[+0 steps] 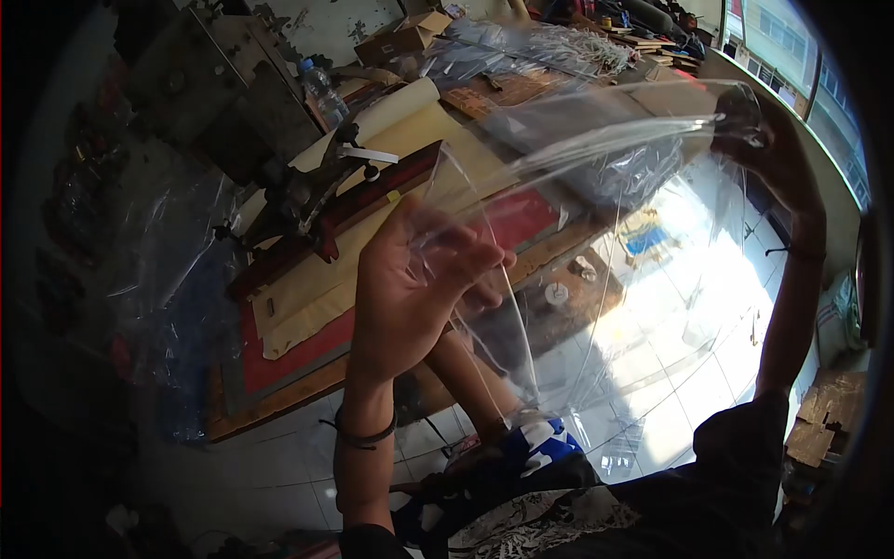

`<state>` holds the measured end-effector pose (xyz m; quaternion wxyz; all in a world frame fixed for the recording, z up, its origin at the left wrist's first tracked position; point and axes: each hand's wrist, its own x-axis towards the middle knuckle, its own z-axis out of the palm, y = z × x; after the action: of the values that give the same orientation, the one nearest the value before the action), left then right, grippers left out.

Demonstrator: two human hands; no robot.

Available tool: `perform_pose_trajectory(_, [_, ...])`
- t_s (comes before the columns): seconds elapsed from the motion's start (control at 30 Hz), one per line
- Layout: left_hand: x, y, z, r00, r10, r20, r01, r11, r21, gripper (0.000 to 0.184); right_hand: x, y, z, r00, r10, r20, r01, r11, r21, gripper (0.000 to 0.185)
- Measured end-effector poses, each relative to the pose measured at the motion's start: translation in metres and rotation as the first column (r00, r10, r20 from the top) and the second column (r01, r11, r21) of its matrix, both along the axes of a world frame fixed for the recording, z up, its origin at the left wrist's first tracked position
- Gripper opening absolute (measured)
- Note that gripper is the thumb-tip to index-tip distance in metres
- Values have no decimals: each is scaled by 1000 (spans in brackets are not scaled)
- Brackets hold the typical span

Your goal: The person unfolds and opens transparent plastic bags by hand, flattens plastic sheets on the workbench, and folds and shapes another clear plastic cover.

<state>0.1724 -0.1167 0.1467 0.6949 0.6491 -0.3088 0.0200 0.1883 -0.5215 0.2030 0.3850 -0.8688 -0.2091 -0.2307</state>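
Observation:
A large clear plastic sheet [596, 154], bent and folded over, stretches between my two hands above the work table. My left hand [419, 289] is at its left part, with fingers curled in against the plastic. The film's edges run down past these fingers towards my lap. Raised high at the right, my right hand [759, 144] grips the sheet's far corner. That hand is in shadow, so its fingertips show poorly.
Behind my left hand stands a dark machine [298, 191] with a long bar over yellowish paper [289, 321] and a red mat [265, 354]. A plastic bottle [321, 93], a cardboard box [400, 37] and heaped clear plastic [540, 47] lie farther back. Sunlit floor tiles [694, 317] show at right.

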Motion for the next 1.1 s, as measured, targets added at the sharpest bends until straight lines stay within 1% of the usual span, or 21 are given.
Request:
perform_pose_trajectory(0.03, [16,-9,25,998,-42,55,43,999,-14,26,20,-29,28,993,-48,111,59,993,-98,54])
perform_pose_trajectory(0.1, [40,-27,80,912,-42,409,14,997,72,19,61,-88,84,926,-143,350,239,939,-248,54])
perform_pose_trajectory(0.13, [52,-38,102,811,-13,585,-16,999,45,18,13,-9,123,935,-262,239,293,950,-103,77])
perform_pose_trajectory(0.2, [71,-61,136,519,61,852,-56,998,-37,16,12,23,154,749,-512,421,568,823,-10,62])
perform_pose_trajectory(0.23, [80,-72,146,446,86,891,-80,995,-56,15,13,26,162,620,-611,492,678,733,56,54])
perform_pose_trajectory(0.3, [94,-90,151,304,134,943,-197,978,-75,18,72,-50,164,638,-255,726,304,950,66,50])
perform_pose_trajectory(0.33, [99,-98,148,235,152,960,-284,955,-82,21,77,-53,165,664,-81,743,288,945,-153,46])
perform_pose_trajectory(0.37, [113,-103,129,176,160,971,-429,901,-71,29,92,-60,145,602,7,799,281,934,-220,36])
perform_pose_trajectory(0.4, [127,-115,106,162,167,973,-453,888,-78,27,113,-79,120,690,-236,684,411,906,-102,39])
perform_pose_trajectory(0.43, [145,-128,80,144,176,974,-474,876,-88,27,132,-87,90,723,-250,644,392,916,-84,41])
perform_pose_trajectory(0.5, [172,-148,18,315,118,942,-460,887,43,32,170,-106,27,773,-203,601,322,942,-96,39])
perform_pose_trajectory(0.53, [181,-150,-12,351,53,935,-481,867,131,36,165,-92,-7,751,-200,630,369,918,-148,33])
perform_pose_trajectory(0.6, [192,-153,-67,430,-71,900,-487,821,298,43,170,-102,-55,913,-156,376,313,859,-405,31])
perform_pose_trajectory(0.63, [197,-153,-90,472,-134,871,-474,795,379,47,165,-101,-77,922,-146,358,324,797,-509,29])
perform_pose_trajectory(0.67, [200,-153,-108,562,-144,815,-398,816,419,46,164,-100,-87,955,-111,274,260,756,-601,30])
perform_pose_trajectory(0.73, [204,-150,-125,726,-176,665,-232,848,477,47,165,-98,-99,973,-182,143,231,730,-643,34])
perform_pose_trajectory(0.87, [209,-150,-126,739,-207,641,-220,826,520,56,162,-86,-82,933,-349,-89,183,673,-717,40])
perform_pose_trajectory(0.97, [201,-150,-120,709,-246,661,-251,788,562,72,181,-113,-82,912,-377,-164,91,574,-814,63])
perform_pose_trajectory(1.0, [197,-151,-119,691,-244,680,-293,766,573,77,187,-118,-81,880,-458,-123,144,505,-851,70])
perform_pose_trajectory(1.03, [195,-151,-119,673,-244,698,-336,740,583,81,187,-109,-69,851,-521,-61,190,415,-890,66])
perform_pose_trajectory(1.1, [193,-153,-117,700,-236,673,-330,729,599,82,206,-103,-55,871,-487,71,328,467,-821,55])
